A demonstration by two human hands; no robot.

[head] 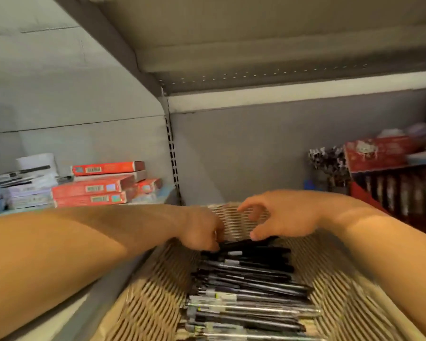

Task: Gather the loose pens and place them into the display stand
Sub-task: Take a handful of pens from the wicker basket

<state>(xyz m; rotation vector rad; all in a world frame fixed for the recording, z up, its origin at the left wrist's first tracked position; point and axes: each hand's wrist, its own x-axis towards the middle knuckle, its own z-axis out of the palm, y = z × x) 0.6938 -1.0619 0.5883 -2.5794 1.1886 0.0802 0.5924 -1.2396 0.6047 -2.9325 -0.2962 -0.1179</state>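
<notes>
1. The labels on the red boxes (91,190) are too blurred for me to read.
2. My left hand (202,230) curls onto the topmost black pens (246,274) in the striped display stand (153,291).
3. My right hand (278,217) hovers just above them, fingers apart and loosely bent, holding nothing.

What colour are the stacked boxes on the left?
Red-orange boxes, clearest in the head view.
</notes>
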